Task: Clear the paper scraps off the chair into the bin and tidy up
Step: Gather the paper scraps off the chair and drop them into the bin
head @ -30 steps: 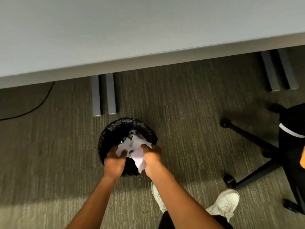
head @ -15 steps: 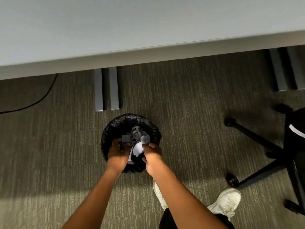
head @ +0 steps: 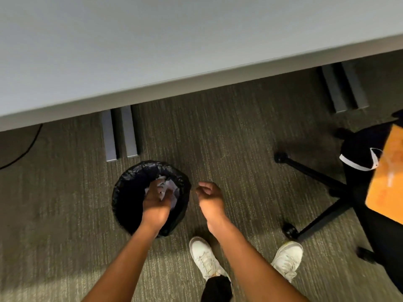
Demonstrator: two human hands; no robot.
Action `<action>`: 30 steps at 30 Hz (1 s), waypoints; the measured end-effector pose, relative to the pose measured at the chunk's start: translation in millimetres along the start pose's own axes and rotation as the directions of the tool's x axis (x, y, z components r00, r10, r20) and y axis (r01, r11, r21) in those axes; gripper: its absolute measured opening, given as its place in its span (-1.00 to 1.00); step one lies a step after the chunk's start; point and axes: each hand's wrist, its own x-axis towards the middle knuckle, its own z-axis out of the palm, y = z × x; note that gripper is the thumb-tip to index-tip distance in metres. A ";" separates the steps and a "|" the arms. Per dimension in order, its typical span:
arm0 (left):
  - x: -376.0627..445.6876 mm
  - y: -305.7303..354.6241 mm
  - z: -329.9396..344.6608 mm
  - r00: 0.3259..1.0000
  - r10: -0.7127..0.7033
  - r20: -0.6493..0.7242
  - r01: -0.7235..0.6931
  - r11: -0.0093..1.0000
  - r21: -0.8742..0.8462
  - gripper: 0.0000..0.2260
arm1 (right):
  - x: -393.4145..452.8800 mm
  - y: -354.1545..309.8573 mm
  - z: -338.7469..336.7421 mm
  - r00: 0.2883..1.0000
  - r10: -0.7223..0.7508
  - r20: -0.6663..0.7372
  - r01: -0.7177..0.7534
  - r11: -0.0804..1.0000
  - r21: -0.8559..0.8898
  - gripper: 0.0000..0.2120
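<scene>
Left grip: the left hand (head: 156,200) hangs over the mouth of the bin (head: 122,192), fingers loosely spread downward among the paper; whether any piece is pinched cannot be told.
Right grip: the right hand (head: 210,196) hovers just outside the bin rim, fingers loosely curled, holding nothing.
Paper scraps (head: 169,188): white, crumpled, lying inside the bin directly beneath the left fingers.
Bin: round, lined with a black bag, standing on the carpet in front of the desk (head: 152,51).
Chair (head: 357,162): well to the right of the right grip; its orange seat (head: 390,179) shows a few pale marks, possibly remaining scraps.
Handling: scraps judged very light, soft, easily torn or scattered. Gather by cupping both hands or pinching bunches; release low inside the bag.
</scene>
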 end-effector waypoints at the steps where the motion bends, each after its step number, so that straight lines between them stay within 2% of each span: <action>1: -1.9 7.6 9.9 1.000 0.011 0.006 -0.010 1.000 -0.012 -0.66 | 2.9 -3.8 -15.2 0.998 -0.047 -0.029 0.046 0.999 -0.029 -0.79; 6: -10.5 39.2 67.9 0.994 0.065 0.085 -0.063 0.998 -0.026 -0.74 | 17.0 -18.8 -93.8 0.976 -0.162 -0.147 0.152 0.985 -0.078 -0.81; 12: -23.4 68.1 140.3 0.961 0.163 0.222 -0.184 0.980 0.077 -0.50 | 22.4 -28.7 -201.0 0.941 -0.239 -0.240 0.199 0.963 -0.181 -0.78; 15: -42.7 95.2 169.0 0.914 0.206 0.351 -0.272 0.951 0.150 -0.56 | 19.2 -26.2 -261.0 0.911 -0.302 -0.283 0.244 0.944 -0.223 -0.83; 17: -53.6 111.7 187.9 0.889 0.247 0.386 -0.343 0.917 0.203 -0.61 | 16.8 -24.3 -297.8 0.887 -0.325 -0.327 0.259 0.938 -0.230 -0.84; 23: -97.4 163.2 259.2 0.828 0.314 0.464 -0.464 0.848 0.256 -0.59 | 14.8 -12.4 -410.5 0.822 -0.313 -0.475 0.228 0.946 -0.229 -0.78; 30: -139.3 202.1 346.3 0.715 0.377 0.589 -0.620 0.731 0.286 -0.61 | 15.3 7.8 -517.6 0.760 -0.247 -0.601 0.171 0.968 -0.181 -0.74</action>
